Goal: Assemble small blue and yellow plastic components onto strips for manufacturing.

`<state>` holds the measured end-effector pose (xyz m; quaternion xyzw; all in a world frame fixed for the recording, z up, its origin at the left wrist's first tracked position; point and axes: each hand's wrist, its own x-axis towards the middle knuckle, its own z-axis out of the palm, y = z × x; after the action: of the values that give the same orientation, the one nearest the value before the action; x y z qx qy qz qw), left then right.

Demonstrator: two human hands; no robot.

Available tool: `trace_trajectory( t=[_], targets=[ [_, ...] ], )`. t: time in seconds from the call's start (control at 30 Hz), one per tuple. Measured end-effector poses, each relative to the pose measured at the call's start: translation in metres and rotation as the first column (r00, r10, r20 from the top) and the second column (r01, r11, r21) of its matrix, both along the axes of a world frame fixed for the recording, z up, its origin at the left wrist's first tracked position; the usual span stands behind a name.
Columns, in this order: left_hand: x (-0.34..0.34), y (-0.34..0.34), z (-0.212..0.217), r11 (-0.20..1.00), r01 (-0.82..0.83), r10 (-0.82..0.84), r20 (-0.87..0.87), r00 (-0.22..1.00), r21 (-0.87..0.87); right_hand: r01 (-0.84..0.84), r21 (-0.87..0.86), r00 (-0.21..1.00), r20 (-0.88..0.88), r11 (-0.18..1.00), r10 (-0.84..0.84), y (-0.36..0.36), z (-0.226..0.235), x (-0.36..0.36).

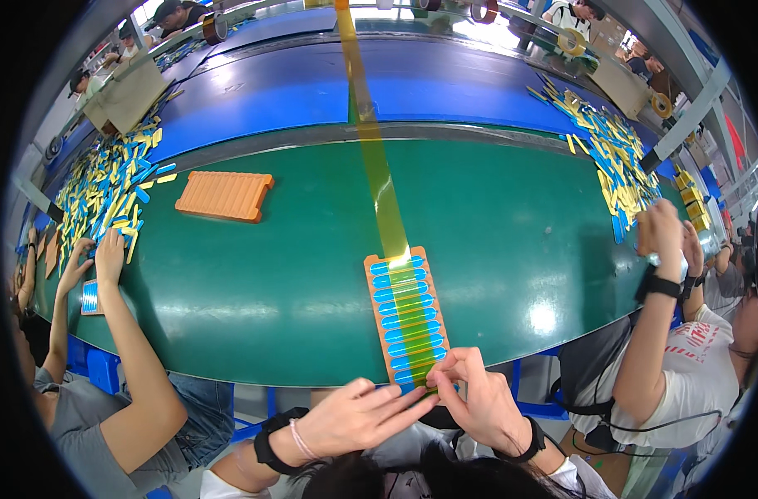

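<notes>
An orange grooved tray point(376, 312) lies in front of me on the green table, near its front edge. Several blue rounded strips point(385, 294) sit crosswise in its grooves. A long, see-through yellow tape point(379, 183) comes down from above the far side and lies lengthwise over the strips. My right hand point(478, 403) pinches the tape's near end at the tray's near edge. Beside it, my left hand point(350, 420) has its fingers stretched out, with the fingertips at the same tape end. Fingers partly hide the tray's near end.
Another orange tray point(223, 195) stands at the left. Heaps of blue and yellow strips lie at far left point(104, 187) and far right point(616, 158). Co-workers' hands work at both sides. A blue panel point(254, 96) lies beyond the table, with tape rolls point(572, 41) on a rail above.
</notes>
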<state>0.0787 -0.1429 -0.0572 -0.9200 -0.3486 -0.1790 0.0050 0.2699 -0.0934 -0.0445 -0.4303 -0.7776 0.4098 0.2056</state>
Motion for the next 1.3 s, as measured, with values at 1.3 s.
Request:
trace_trajectory(
  t=[1.3],
  targets=[
    [-0.035,0.206,0.005,0.686,-0.13,0.717,0.635,0.287,-0.716,-0.099,0.082,0.978,0.19,0.992,0.082,0.04,0.028,-0.037]
  ],
)
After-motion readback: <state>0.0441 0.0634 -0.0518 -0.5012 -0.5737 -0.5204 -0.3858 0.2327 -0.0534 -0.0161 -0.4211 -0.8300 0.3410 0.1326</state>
